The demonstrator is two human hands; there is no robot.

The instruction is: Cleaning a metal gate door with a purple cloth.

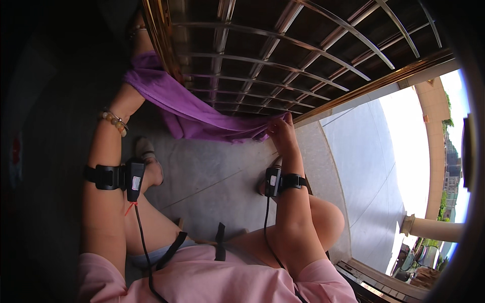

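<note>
A purple cloth (204, 117) hangs in a sagging band between my two hands, along the lower end of a dark door with shiny metal grid bars (265, 53). My left hand (131, 97) is at the door's gold-coloured side edge (161, 41). Folds of the cloth cover its fingers, so their exact grip is hidden. With thumb and fingers, my right hand (282, 132) pinches the other end of the cloth near the door's gold-coloured trim (363, 89). Above the left hand, a second arm with a bracelet (139, 28) looks like a reflection.
Grey tiled floor (204, 181) lies beneath my hands, with my feet and bent knees on either side. A stone threshold (322, 163) runs along the right, leading to a bright paved area outside with a column (435, 228). Black cables (142, 235) trail from straps on both forearms.
</note>
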